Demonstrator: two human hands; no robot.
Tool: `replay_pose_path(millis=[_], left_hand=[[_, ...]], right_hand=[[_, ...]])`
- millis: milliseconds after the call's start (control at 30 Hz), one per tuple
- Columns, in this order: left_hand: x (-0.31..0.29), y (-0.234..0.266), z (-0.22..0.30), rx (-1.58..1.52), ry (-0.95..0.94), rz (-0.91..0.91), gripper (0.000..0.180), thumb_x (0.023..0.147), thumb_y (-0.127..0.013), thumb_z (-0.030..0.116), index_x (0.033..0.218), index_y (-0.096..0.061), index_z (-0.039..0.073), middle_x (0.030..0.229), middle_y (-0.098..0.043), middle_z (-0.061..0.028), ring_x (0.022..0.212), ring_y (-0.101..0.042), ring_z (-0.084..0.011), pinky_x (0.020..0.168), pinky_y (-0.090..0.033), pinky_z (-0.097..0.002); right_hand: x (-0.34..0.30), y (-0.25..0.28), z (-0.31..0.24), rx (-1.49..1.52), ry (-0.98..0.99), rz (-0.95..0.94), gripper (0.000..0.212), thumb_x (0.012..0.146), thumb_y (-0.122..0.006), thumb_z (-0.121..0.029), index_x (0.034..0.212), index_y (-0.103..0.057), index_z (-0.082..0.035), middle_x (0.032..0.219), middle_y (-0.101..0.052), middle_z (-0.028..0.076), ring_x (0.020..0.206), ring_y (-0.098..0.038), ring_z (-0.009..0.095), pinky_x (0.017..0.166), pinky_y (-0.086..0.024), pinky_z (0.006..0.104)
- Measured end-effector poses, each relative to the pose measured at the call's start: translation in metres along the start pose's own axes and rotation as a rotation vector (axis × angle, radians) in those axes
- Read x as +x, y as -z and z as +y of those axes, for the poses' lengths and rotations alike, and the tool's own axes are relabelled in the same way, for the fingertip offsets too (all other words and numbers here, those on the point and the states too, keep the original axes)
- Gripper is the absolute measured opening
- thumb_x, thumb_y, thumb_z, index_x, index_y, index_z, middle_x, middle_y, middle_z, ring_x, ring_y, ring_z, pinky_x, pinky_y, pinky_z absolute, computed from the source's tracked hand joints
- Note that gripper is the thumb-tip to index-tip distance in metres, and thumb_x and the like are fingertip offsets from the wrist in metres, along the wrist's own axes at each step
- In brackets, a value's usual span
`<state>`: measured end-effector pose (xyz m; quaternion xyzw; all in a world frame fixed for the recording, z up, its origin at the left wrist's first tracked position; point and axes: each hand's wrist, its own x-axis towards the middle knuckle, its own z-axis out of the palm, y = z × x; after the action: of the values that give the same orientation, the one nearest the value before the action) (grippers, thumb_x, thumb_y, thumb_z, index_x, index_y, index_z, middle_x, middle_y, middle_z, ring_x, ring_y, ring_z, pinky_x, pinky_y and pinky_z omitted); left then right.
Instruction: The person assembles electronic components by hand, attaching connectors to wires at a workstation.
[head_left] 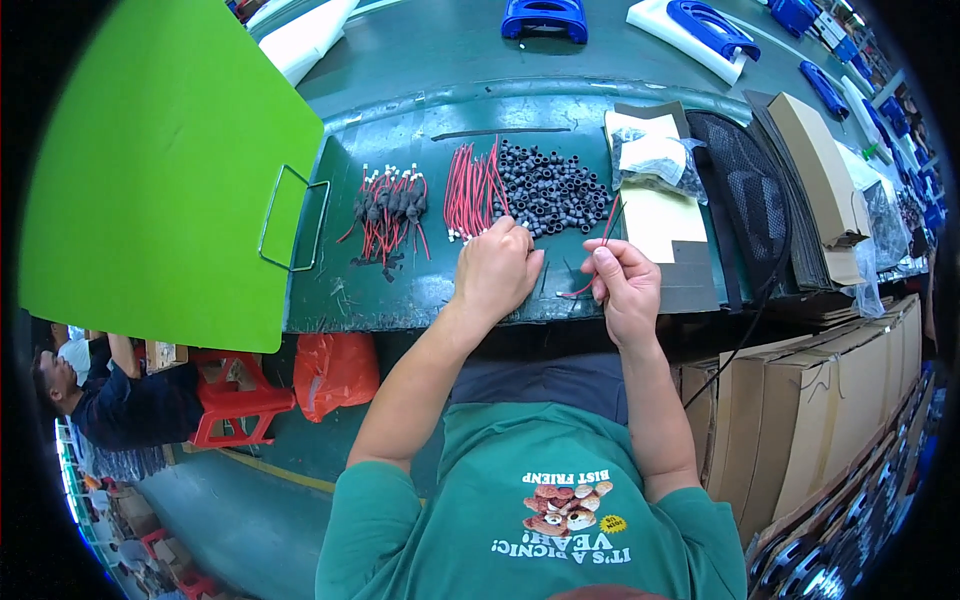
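My right hand pinches a thin red wire between thumb and fingers. One end of it rises above the grip, and a red length shows beside the fingers, low over the table. My left hand is curled closed at the near edge of a pile of small black caps; its fingertips are turned away, so what they hold is hidden. Left of the caps lies a bundle of red wires with white ends. Farther left is a heap of red wires with black wrapped parts and white connectors.
A green board with a metal wire stand rises at the left. On the right are a clear bag of dark parts, a black mesh panel and cardboard. Blue plastic frames lie beyond. A person sits at lower left.
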<state>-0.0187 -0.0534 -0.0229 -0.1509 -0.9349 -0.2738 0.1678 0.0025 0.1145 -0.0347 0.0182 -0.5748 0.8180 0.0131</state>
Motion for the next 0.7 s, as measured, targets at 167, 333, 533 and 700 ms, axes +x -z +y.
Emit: replay_pose_path(millis=[167, 333, 533, 700], left_hand=[[-0.004, 0.017, 0.018, -0.724, 0.319, -0.121, 0.010, 0.078, -0.059, 0.007, 0.081, -0.061, -0.002, 0.074, -0.062, -0.0085, 0.050, -0.053, -0.0115, 0.046, -0.043, -0.0242], [-0.020, 0.028, 0.031, -1.698, 0.474, 0.030, 0.016, 0.083, -0.055, 0.006, 0.097, -0.059, -0.001, 0.081, -0.063, -0.0130, 0.045, -0.050, -0.0063, 0.040, -0.041, -0.0181], [-0.027, 0.024, 0.034, -1.898, 0.492, 0.035, 0.014, 0.088, -0.047, 0.009, 0.097, -0.055, 0.003, 0.090, -0.062, -0.0162, 0.043, -0.047, -0.0050, 0.039, -0.041, -0.0198], [-0.029, 0.021, 0.032, -1.838, 0.486, 0.051, 0.012, 0.088, -0.048, 0.009, 0.096, -0.055, 0.003, 0.092, -0.061, -0.0183, 0.044, -0.049, -0.0053, 0.040, -0.044, -0.0204]], right_hand=[[-0.011, 0.001, -0.016, -0.102, 0.015, -0.068, 0.013, 0.082, -0.057, -0.006, 0.091, -0.063, 0.001, 0.070, -0.057, 0.000, 0.051, -0.042, 0.001, 0.044, -0.031, 0.0146], [-0.035, -0.016, -0.029, -0.149, 0.112, -0.139, 0.007, 0.076, -0.063, -0.002, 0.080, -0.065, 0.003, 0.064, -0.056, 0.002, 0.054, -0.046, 0.005, 0.046, -0.035, 0.0185], [-0.037, -0.017, -0.029, -0.284, 0.100, -0.127, 0.007, 0.076, -0.064, -0.005, 0.075, -0.065, 0.002, 0.059, -0.054, 0.000, 0.052, -0.043, 0.003, 0.045, -0.032, 0.0175], [-0.040, -0.017, -0.026, -0.284, 0.055, -0.118, 0.008, 0.077, -0.064, -0.007, 0.074, -0.065, 0.001, 0.059, -0.054, -0.002, 0.051, -0.042, 0.001, 0.044, -0.030, 0.0168]])
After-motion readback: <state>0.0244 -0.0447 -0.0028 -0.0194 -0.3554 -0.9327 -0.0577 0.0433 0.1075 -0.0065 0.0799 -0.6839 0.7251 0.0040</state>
